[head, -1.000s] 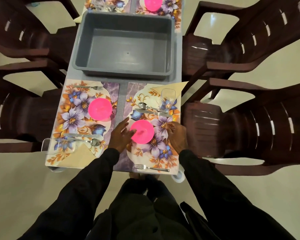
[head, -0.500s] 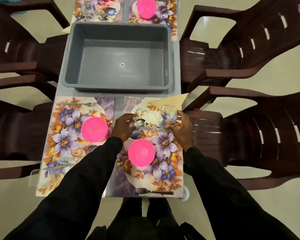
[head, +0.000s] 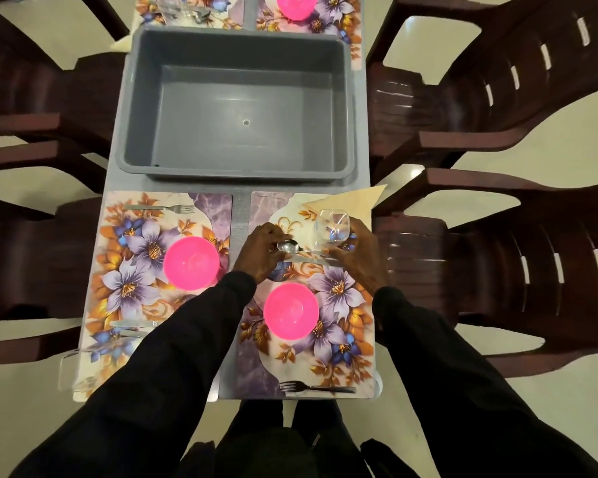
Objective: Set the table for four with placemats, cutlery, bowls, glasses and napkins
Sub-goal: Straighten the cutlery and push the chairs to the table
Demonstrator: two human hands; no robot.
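On the near right floral placemat (head: 356, 343) stands a pink bowl (head: 290, 310), with a fork (head: 316, 388) at the near edge. Beyond the bowl lie a spoon (head: 289, 246) and a knife (head: 309, 261), side by side. My left hand (head: 259, 253) has curled fingers pinching the spoon's bowl end. My right hand (head: 359, 258) pinches the handle ends, just under a clear glass (head: 332, 225). The glass stands by a beige napkin (head: 356, 201). The near left placemat (head: 125, 257) carries another pink bowl (head: 191, 262) and a fork (head: 166, 208).
An empty grey tub (head: 239, 108) fills the middle of the narrow table. Two more placemats lie beyond it, one with a pink bowl (head: 296, 5). Dark brown plastic chairs (head: 497, 98) stand close on both sides. My sleeves cover the left mat's near corner.
Both hands left the near pink bowl and moved forward to the spoon and knife by the glass. In the last half second they have hardly moved.
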